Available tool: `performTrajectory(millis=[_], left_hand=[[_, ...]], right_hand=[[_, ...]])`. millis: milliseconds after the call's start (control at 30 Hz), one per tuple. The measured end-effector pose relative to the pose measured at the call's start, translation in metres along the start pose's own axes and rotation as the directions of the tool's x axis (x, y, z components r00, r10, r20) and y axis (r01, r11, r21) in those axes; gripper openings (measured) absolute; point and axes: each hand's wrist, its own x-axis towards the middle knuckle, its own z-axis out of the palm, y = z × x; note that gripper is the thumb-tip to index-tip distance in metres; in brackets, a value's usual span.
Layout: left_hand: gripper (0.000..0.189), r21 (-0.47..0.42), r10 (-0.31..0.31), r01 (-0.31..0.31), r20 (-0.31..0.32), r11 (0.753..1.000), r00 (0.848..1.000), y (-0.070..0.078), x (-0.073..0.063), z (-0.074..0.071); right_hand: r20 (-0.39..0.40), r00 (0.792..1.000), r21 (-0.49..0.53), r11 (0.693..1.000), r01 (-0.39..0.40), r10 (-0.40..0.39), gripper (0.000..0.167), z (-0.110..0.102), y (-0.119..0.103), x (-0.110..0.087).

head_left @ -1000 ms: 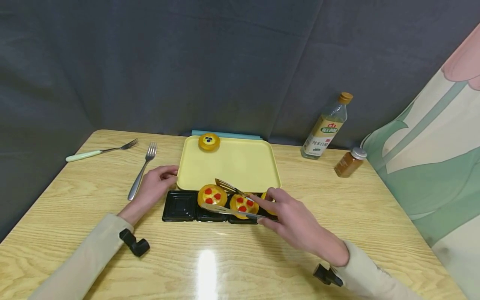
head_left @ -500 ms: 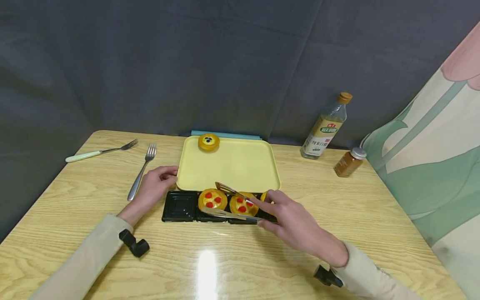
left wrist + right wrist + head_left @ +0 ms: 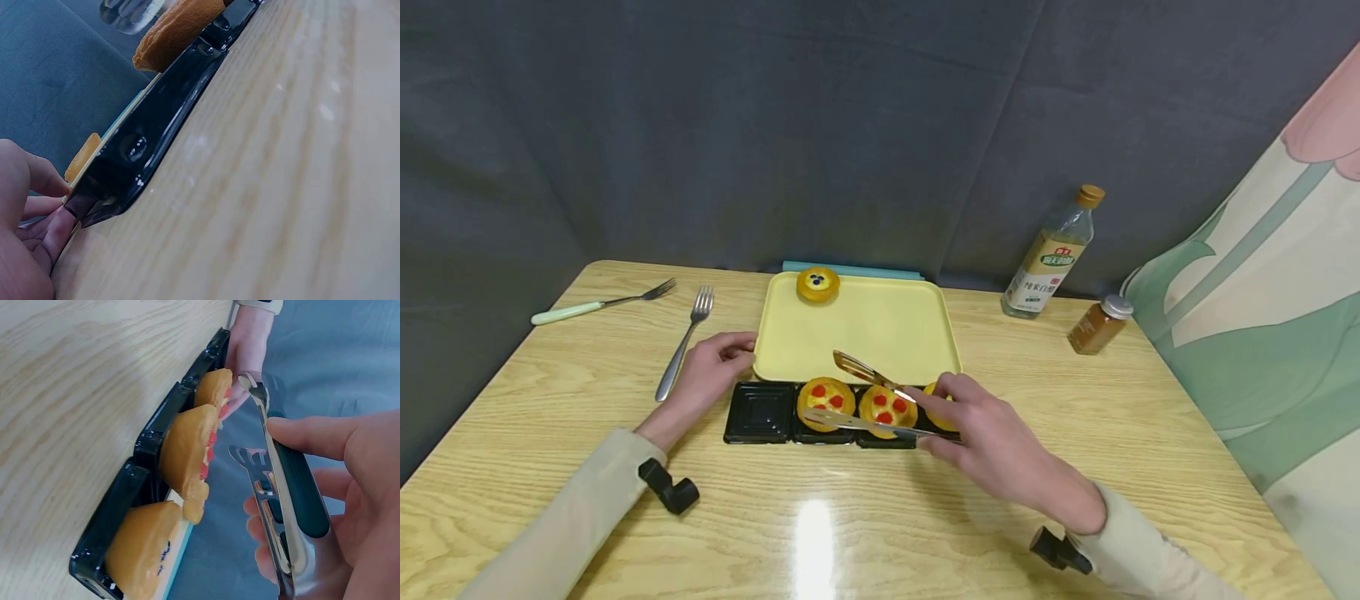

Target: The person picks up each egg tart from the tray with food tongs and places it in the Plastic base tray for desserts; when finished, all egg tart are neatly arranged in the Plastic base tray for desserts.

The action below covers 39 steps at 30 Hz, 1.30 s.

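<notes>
Steel tongs (image 3: 300, 487) lie between the thumb and curled fingers of the right hand (image 3: 1000, 442), their two arms spread apart above the row of tarts and clear of them. Under the tongs, two red-topped tarts (image 3: 827, 393) sit in the second and third compartments from the left of a black tray (image 3: 758, 412), set along the near edge of a yellow tray (image 3: 887, 325). Another tart (image 3: 140, 544), with dark blue dots, sits in the next compartment to the right, partly behind the right hand. Near the yellow tray's far left corner lies a blue-dotted tart (image 3: 817, 284). The left hand (image 3: 709, 369) pinches that tray's left edge, by the near corner. Just beside this hand lies a metal fork (image 3: 687, 342); a green-handled fork (image 3: 602, 303) lies toward the far left corner of the table (image 3: 760, 521). Toward the far right corner stand a labelled bottle (image 3: 1047, 262) and a silver-capped jar (image 3: 1097, 327).
</notes>
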Motion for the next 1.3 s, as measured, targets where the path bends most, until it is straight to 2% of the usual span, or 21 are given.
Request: performTrajectory(millis=[300, 633, 1000, 1300], left_hand=[[0.042, -0.003, 0.003, -0.003, 0.002, 1.0, 1.0, 0.0, 0.0, 0.0], [0.043, -0.013, -0.011, 0.011, 0.007, 1.0, 1.0, -0.001, 0.0, -0.001], [0.042, -0.009, -0.005, 0.005, 0.003, 1.0, 1.0, 0.0, 0.002, 0.001], [0.042, 0.003, -0.015, 0.015, 0.001, 1.0, 1.0, 0.0, 0.001, 0.0]], right_hand=[[-0.079, 0.997, 0.001, 1.0, -0.001, 0.001, 0.059, -0.011, 0.002, 0.011], [-0.124, 0.992, -0.026, 0.999, -0.028, 0.025, 0.06, -0.016, 0.006, 0.041], [-0.068, 0.993, -0.028, 0.995, -0.1, 0.098, 0.056, -0.011, 0.022, 0.078], [-0.025, 0.983, -0.03, 0.982, -0.185, 0.184, 0.053, -0.001, 0.038, 0.102]])
